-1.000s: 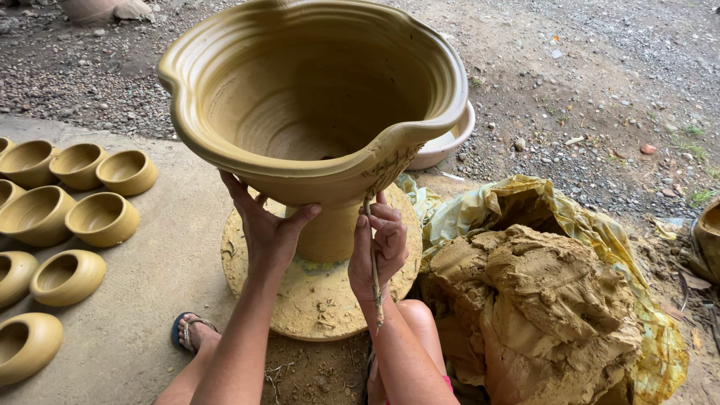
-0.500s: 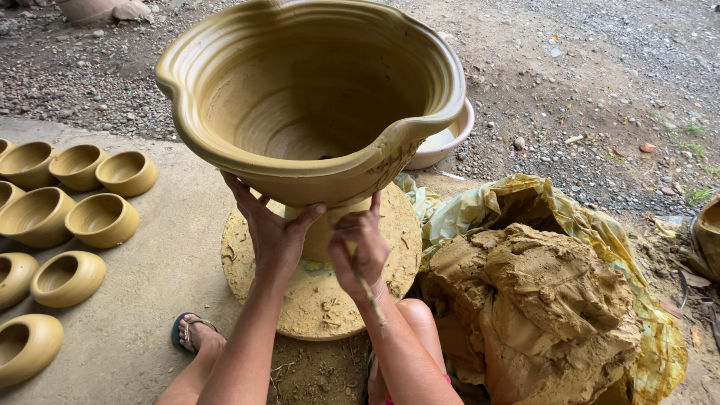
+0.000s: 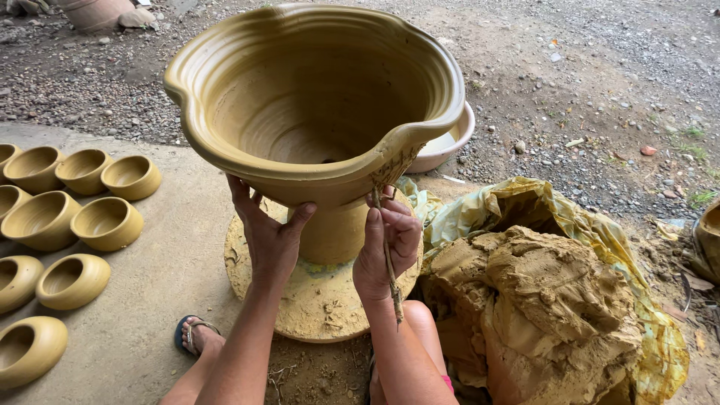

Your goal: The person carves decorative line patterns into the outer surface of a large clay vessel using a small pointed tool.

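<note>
A large wet clay pot [image 3: 315,97] with a wavy rim stands on a narrow foot on a round clay-smeared wheel [image 3: 315,300]. My left hand [image 3: 270,232] is spread flat against the underside of the pot's wall. My right hand [image 3: 386,244] grips a thin stick-like tool [image 3: 390,270] whose upper end touches the outside of the pot just under the rim. The tool's lower end hangs down past my wrist.
Several small clay bowls [image 3: 75,217] sit in rows on the concrete at the left. A big lump of raw clay [image 3: 547,307] lies on a yellow plastic sheet at the right. A white basin [image 3: 450,142] stands behind the pot. Gravel beyond; my sandalled foot [image 3: 195,334] below.
My right hand has risen with the tool from beside the pot's foot to under the rim. The left hand stays against the pot's underside.
</note>
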